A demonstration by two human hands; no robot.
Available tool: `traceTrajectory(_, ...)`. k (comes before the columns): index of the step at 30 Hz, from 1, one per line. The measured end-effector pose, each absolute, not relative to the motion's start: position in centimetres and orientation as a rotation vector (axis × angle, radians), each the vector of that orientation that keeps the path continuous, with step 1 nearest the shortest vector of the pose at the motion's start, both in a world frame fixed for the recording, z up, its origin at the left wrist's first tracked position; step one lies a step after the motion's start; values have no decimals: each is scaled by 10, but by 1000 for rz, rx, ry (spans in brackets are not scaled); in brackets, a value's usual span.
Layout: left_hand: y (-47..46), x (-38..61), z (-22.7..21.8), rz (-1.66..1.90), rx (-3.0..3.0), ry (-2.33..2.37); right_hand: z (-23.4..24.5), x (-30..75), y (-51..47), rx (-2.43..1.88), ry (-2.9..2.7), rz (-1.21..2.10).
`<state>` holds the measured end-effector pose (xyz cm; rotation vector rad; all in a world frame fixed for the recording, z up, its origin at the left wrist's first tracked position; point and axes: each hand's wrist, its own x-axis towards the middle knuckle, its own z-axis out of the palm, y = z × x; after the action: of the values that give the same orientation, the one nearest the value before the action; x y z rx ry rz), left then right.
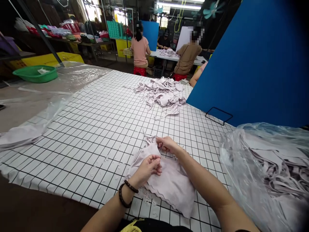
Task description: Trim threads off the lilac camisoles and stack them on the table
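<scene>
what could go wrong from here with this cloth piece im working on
The right hand pinches only the top corner of the fabric piece, so a hard tug might stretch or tear it. Loose scraps lie around it on the grid cloth and could cling to it. The plastic bag sits close to that arm and might get snagged.

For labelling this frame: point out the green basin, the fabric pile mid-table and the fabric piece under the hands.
green basin (pixel 33 77): head view, on its front wall.
fabric pile (pixel 163 93): head view, middle of the heap.
fabric piece (pixel 170 187): head view, its flat lower part.
</scene>
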<state>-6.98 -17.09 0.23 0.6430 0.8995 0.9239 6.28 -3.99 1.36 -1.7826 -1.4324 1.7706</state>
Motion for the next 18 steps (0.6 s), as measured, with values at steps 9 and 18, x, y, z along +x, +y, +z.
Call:
traceTrajectory(9, -168, -78, -8, 966, 433, 712, -11, 58, -30, -1624, -1006, 1966)
traceTrajectory(18, -169, -81, -4, 961, 426, 705, -7, 64, -17, -1404, -780, 1853)
